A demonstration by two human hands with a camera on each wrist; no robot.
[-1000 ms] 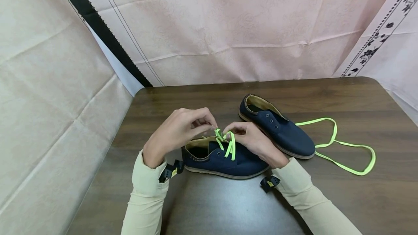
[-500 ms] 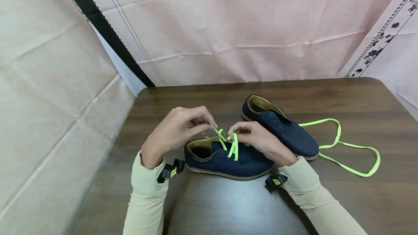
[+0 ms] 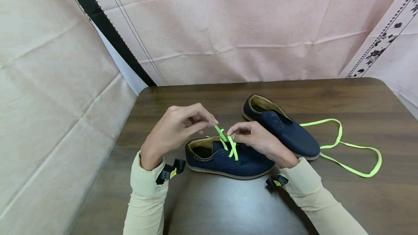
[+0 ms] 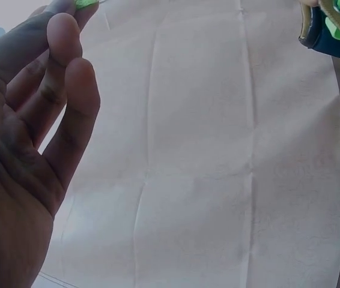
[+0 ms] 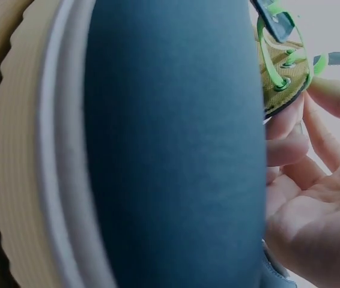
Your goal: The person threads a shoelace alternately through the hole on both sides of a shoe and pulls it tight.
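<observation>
A navy shoe (image 3: 248,164) stands side-on before me, its toe to the right. A neon green shoelace (image 3: 233,151) runs through its eyelets. Above the opening my left hand (image 3: 176,130) pinches one lace end between thumb and forefinger, pulling a short length taut; in the left wrist view only a scrap of green lace (image 4: 87,3) shows at the fingertips. My right hand (image 3: 258,140) pinches the lace beside the far eyelet flap. In the right wrist view the tan-lined flap (image 5: 284,90) meets its fingertips, and the shoe's side (image 5: 176,144) hides part of that hand.
Behind and to the right lies a second navy shoe (image 3: 290,133), its visible eyelets unlaced. A loose green lace (image 3: 356,146) curls past its toe on the brown wooden table (image 3: 209,206). A pale cloth (image 3: 245,28) hangs beyond the table's back edge.
My left hand has lifted slightly, drawing its lace end up and away from the eyelets. The right hand has shifted only a little, still at the lace. The shoes keep their places.
</observation>
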